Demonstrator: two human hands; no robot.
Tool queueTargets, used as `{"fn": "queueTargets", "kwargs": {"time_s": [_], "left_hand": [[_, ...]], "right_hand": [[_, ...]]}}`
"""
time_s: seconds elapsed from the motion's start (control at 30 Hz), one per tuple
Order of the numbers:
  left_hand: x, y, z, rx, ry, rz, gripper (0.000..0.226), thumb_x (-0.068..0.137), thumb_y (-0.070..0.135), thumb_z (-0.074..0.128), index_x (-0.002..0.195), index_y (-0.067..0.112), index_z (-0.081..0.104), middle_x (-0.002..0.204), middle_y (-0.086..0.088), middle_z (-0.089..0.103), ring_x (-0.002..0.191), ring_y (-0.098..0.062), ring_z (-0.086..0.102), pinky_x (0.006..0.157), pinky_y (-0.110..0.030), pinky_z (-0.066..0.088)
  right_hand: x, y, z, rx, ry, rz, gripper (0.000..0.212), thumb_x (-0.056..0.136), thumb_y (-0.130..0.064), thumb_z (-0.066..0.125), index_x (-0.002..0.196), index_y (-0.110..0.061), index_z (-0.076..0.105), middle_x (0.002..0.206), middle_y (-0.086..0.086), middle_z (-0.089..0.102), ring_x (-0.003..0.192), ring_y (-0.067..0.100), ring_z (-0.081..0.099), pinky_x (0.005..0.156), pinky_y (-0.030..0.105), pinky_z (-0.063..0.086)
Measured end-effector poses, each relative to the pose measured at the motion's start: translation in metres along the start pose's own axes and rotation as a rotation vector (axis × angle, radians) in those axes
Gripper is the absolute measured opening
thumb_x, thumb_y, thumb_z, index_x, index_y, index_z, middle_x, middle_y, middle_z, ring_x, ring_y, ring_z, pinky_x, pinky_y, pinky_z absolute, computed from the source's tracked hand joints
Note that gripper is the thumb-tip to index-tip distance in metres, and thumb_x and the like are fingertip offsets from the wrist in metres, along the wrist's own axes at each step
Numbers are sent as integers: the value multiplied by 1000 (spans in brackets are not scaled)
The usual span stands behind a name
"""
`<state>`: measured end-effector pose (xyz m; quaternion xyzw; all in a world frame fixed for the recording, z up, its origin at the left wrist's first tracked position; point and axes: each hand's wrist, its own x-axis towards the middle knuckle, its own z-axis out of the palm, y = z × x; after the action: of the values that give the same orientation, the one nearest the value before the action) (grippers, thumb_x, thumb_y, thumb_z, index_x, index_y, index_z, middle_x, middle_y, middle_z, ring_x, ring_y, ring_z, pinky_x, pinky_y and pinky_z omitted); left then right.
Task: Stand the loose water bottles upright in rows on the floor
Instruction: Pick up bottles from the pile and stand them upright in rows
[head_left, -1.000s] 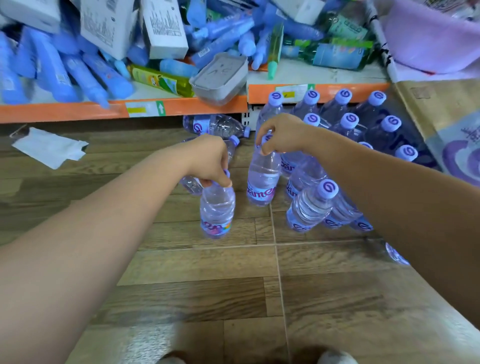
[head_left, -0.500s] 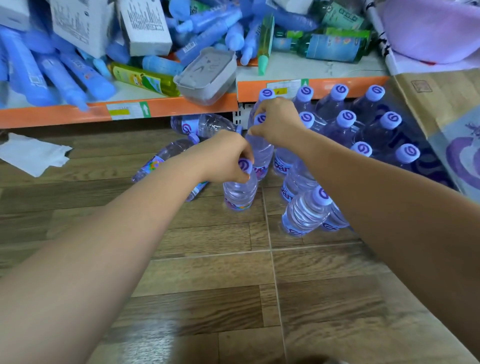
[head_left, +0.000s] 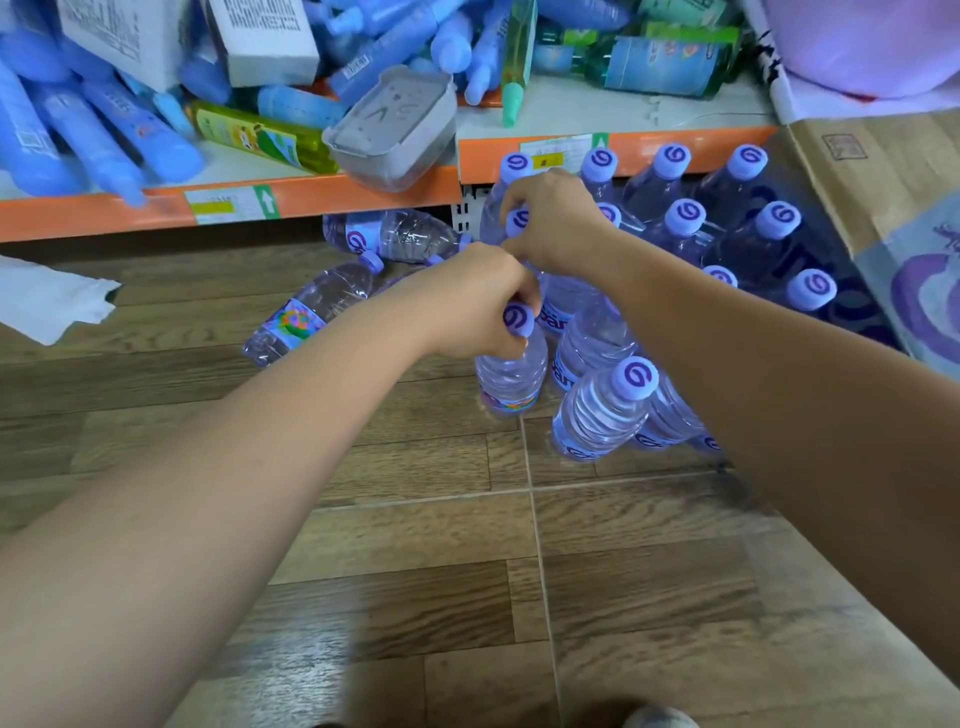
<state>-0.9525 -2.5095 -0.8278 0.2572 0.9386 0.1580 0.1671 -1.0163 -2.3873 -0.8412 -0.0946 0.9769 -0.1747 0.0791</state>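
Clear water bottles with purple caps stand in rows (head_left: 685, 223) on the wood floor under the orange shelf edge. My left hand (head_left: 470, 301) grips the neck of an upright bottle (head_left: 511, 374) at the group's left front. My right hand (head_left: 553, 221) is closed around the cap end of another bottle (head_left: 563, 309) just behind it. Another upright bottle (head_left: 602, 410) stands nearest to me. Two loose bottles lie on their sides to the left: one (head_left: 311, 312) with a coloured label, one (head_left: 395, 236) under the shelf.
An orange-edged shelf (head_left: 311, 195) carries a jumble of blue bottles, white boxes and a grey lidded container (head_left: 389, 130). White paper (head_left: 47, 301) lies on the floor at left. A cardboard box (head_left: 883, 197) stands at right. A shoe tip (head_left: 660, 719) shows at the bottom edge.
Both hands moved their bottles away from me toward the shelf and set them down beside the standing group. The camera view shifted closer.
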Motion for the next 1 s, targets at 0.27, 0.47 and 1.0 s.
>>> {"fn": "queueTargets", "kwargs": {"time_s": [0.27,0.47,1.0], "left_hand": [[8,8,2,30,30,36,29,70,17,65,98,13,69,99,-7,67,95,-26,60,84,-41,51],[16,19,7,51,115,-19,27,79,30,66,83,5,55,81,-7,57,80,-26,52,70,-35,45],[36,20,28,-348,279,-389,39,79,27,59,47,13,42,23,7,47,26,3,50,40,-3,39]], "right_hand": [[-3,0,2,-34,-12,-23,35,88,-8,50,123,-12,57,130,19,45,114,32,51,87,32,41],[-12,13,-11,70,-62,-41,36,89,-14,54,125,-15,57,112,8,57,104,22,52,74,22,32],[-24,17,-28,326,-11,20,28,91,-26,58,112,-7,61,102,16,71,66,21,63,84,29,51]]}}
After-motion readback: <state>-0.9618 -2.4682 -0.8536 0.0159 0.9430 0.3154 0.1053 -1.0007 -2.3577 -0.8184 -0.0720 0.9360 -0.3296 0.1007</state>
